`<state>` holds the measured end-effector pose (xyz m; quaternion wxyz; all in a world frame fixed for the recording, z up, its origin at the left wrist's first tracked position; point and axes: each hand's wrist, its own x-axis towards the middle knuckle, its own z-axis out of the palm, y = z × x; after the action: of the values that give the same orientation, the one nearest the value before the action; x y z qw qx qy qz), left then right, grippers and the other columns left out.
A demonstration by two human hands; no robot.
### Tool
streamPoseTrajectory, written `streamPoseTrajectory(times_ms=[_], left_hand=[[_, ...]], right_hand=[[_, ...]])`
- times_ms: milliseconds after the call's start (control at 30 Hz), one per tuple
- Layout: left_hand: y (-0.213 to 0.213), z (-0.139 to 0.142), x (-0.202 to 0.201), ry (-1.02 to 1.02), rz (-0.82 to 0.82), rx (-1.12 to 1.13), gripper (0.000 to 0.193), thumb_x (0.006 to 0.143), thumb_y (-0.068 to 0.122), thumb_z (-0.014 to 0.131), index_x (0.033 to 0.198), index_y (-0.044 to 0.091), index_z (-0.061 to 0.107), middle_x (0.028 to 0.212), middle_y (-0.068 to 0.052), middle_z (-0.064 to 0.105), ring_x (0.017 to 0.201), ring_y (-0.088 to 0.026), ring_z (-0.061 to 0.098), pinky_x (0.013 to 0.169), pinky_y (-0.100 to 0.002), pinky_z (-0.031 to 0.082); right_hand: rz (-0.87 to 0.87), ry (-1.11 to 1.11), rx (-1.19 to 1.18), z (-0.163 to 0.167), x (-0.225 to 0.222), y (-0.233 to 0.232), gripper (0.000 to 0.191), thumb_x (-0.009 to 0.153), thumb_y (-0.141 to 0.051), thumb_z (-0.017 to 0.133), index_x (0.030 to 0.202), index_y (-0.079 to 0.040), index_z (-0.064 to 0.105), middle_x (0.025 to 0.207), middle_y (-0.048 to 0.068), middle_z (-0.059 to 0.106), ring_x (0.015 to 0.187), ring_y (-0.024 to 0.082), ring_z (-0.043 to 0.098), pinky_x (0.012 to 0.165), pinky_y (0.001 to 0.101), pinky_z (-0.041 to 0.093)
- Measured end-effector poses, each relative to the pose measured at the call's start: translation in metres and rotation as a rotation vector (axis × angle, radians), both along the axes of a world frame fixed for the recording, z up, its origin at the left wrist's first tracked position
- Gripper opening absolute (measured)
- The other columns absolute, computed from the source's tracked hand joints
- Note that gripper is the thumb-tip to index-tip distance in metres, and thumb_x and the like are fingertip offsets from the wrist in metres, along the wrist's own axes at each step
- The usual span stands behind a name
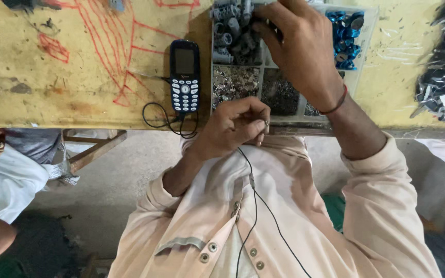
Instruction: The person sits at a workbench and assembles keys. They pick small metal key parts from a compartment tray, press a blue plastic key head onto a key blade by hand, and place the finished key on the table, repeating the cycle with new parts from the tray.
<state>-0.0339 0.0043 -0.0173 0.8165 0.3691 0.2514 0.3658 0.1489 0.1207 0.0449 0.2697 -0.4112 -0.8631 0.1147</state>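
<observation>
Right hand (302, 49) fingers curled into grey cylindrical parts (230, 31) in the divided tray (369, 20); left hand (235, 126) at the table edge (78, 123), fingertips pinched, apparently on a small metal piece (267, 123).

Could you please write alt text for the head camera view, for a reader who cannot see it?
Seen from above, a person's right hand reaches into a compartmented parts tray among grey cylindrical parts, while the left hand pinches a small metal piece at the edge of a worn yellow table. A blue keypad phone with a black cable lies left of the tray.
</observation>
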Motion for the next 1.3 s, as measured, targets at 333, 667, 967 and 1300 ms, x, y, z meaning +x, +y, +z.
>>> streamPoseTrajectory(times_ms=[333, 667, 967, 1300], left_hand=[[-0.002, -0.005, 0.009, -0.14, 0.082, -0.114, 0.012, 0.106, 0.007, 0.061, 0.116, 0.0, 0.062, 0.1, -0.005, 0.065, 0.089, -0.011, 0.065, 0.082, -0.028, 0.059], [-0.006, 0.02, 0.002, 0.121, 0.094, -0.168, 0.014, 0.097, 0.008, 0.071, 0.104, -0.002, 0.067, 0.088, -0.004, 0.069, 0.074, -0.009, 0.069, 0.067, -0.023, 0.06], [-0.009, 0.036, 0.009, 0.284, 0.075, -0.178, 0.018, 0.093, 0.013, 0.077, 0.099, -0.001, 0.068, 0.081, -0.001, 0.069, 0.065, -0.004, 0.064, 0.057, -0.02, 0.053], [-0.013, 0.031, 0.019, 0.442, 0.17, 0.142, 0.017, 0.1, 0.009, 0.076, 0.106, 0.0, 0.064, 0.094, -0.004, 0.065, 0.08, -0.005, 0.059, 0.07, -0.022, 0.049]], right_hand=[[-0.243, 0.409, -0.944, 0.016, 0.033, -0.096, 0.01, 0.102, 0.004, 0.065, 0.112, 0.003, 0.066, 0.111, 0.009, 0.067, 0.097, 0.012, 0.063, 0.083, 0.0252, 0.052], [-0.17, 0.234, -0.516, 0.014, 0.035, -0.134, 0.036, 0.096, 0.016, 0.063, 0.125, -0.005, 0.067, 0.129, 0.013, 0.069, 0.115, 0.028, 0.072, 0.094, 0.0348, 0.059], [-0.073, 0.171, -0.388, 0.014, 0.043, -0.133, 0.038, 0.091, 0.013, 0.069, 0.125, -0.004, 0.07, 0.125, 0.013, 0.067, 0.106, 0.028, 0.07, 0.087, 0.038, 0.057], [0.047, 0.004, -0.281, 0.032, 0.05, -0.124, 0.05, 0.078, 0.011, 0.073, 0.128, 0.003, 0.071, 0.115, 0.013, 0.066, 0.092, 0.027, 0.069, 0.079, 0.0384, 0.057]])
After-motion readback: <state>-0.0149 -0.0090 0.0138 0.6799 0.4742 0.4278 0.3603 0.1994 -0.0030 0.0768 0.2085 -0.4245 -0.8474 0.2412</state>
